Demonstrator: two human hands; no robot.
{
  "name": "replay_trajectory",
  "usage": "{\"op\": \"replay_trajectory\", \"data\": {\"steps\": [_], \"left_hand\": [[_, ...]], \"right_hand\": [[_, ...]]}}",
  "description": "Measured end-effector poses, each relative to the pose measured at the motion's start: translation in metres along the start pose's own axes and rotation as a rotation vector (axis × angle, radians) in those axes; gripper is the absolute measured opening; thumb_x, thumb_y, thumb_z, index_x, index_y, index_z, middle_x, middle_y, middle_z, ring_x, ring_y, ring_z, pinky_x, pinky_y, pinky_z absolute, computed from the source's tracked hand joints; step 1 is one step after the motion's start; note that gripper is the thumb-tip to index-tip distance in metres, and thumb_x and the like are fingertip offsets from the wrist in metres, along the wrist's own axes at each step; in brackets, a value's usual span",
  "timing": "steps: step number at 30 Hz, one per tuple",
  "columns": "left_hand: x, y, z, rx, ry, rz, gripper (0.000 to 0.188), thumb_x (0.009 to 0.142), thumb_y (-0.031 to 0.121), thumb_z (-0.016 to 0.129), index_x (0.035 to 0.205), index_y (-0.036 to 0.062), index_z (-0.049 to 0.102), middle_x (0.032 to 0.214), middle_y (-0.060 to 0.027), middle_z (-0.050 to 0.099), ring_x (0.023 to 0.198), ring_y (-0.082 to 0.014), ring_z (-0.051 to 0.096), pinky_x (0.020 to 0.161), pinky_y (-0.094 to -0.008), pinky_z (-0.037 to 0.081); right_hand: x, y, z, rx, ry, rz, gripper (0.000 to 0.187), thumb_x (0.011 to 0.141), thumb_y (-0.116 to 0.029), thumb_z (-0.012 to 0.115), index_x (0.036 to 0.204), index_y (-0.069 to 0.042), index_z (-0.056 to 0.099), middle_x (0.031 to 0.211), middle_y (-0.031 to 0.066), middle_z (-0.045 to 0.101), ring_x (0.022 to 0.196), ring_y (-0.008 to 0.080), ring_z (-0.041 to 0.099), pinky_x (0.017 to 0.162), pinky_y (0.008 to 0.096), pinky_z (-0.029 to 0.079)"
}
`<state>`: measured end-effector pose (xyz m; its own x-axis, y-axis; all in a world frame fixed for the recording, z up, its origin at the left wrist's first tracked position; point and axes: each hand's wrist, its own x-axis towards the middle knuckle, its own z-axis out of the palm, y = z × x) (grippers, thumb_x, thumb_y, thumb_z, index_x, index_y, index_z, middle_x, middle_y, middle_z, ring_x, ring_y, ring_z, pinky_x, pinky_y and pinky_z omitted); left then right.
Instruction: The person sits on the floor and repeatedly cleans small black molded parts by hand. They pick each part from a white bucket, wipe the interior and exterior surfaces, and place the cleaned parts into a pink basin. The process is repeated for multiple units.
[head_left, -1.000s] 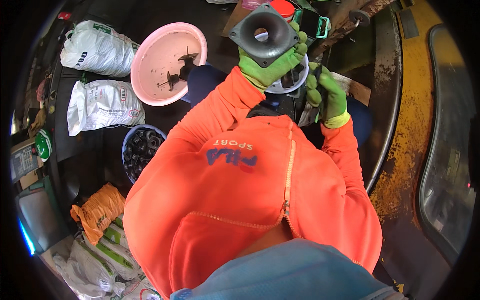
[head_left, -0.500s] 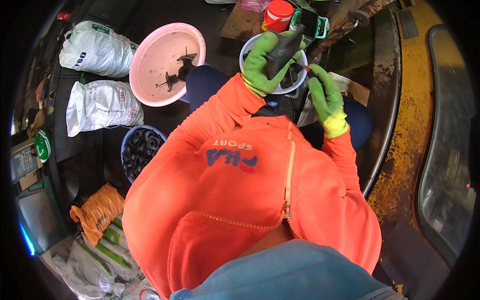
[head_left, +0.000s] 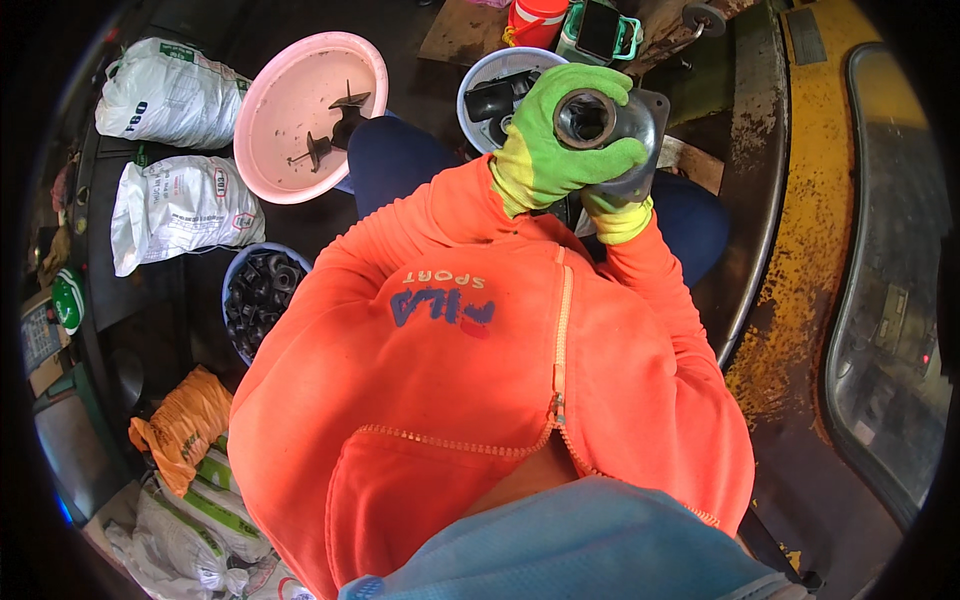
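My left hand, in a green and yellow glove, is closed around a black moulded part. This part has a round, ring-edged opening turned up toward me and a flat flange on its far right side. Below it, my right hand is gloved the same way; only its wrist and cuff show, and the part hides its fingers. Just beyond my left hand stands a pale blue bowl with several black parts in it.
A pink basin holding dark finned pieces stands to the left. Below it is a blue tub of small black rings. White sacks lie farther left. A red bucket stands at the back; a rusty yellow machine frame runs along the right.
The black part has been turned so its round opening faces me. My right hand has moved left, in under the part; the small red-tipped object at its fingers is out of sight now.
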<state>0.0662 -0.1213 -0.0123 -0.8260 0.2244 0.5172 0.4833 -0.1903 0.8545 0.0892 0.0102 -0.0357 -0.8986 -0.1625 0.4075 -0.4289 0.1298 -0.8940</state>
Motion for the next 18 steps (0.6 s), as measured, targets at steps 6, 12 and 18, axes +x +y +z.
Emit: {"op": "replay_trajectory", "data": {"steps": [6,12,18], "left_hand": [[0.007,0.000,-0.006,-0.014,-0.079,0.117,0.045,0.067,0.008,0.083,0.108,0.0058,0.064,0.117,-0.0106,0.064,0.105,-0.0211,0.061,0.089,-0.0347,0.050],[0.011,0.001,-0.010,-0.021,-0.131,0.153,0.044,0.066,0.009,0.083,0.105,0.0061,0.064,0.115,-0.0109,0.065,0.103,-0.0219,0.061,0.088,-0.0352,0.050],[0.014,0.004,-0.015,-0.070,-0.201,0.112,0.042,0.065,0.010,0.082,0.104,0.0060,0.065,0.113,-0.0116,0.065,0.104,-0.0224,0.061,0.088,-0.0354,0.050]], "right_hand": [[0.011,-0.025,-0.003,-0.081,-0.043,-0.082,0.040,0.082,-0.016,0.070,0.116,0.000,0.058,0.107,0.0080,0.064,0.099,0.0183,0.063,0.085,0.0311,0.051],[0.009,-0.031,-0.016,-0.363,-0.178,-0.228,0.045,0.077,-0.011,0.073,0.118,-0.001,0.058,0.112,0.0113,0.063,0.104,0.0221,0.062,0.087,0.0335,0.050],[0.005,-0.033,-0.016,-0.330,-0.209,-0.192,0.047,0.076,-0.014,0.074,0.118,-0.002,0.058,0.114,0.0123,0.062,0.103,0.0260,0.062,0.088,0.0355,0.051]]}}
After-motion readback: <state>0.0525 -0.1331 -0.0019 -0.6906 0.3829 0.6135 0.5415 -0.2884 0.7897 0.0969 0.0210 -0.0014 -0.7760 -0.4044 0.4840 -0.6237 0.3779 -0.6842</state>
